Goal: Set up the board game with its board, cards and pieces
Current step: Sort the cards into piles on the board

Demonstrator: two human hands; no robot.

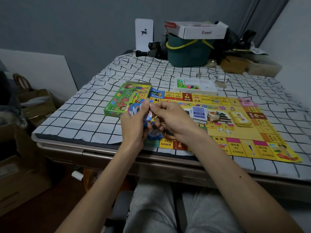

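Cards (134,109), thin, light and slick, sit fanned in the curled left hand (134,127) above the board's (235,142) left end. The right hand (174,120) seemingly pinches one card's top edge, a sound hold.

The cloth (80,111) over the table is white, crossed by a loose black grid. The board (262,132) on it is mostly yellow, edged with orange, pink and blue squares. The game box (124,100) is bright green with red characters, the fanned cards (134,110) blue and white, the blue card stack (198,113) pale, the yellow card stack (240,119) like the board, and the bucket (188,56) dark teal with a yellow handle (176,47).
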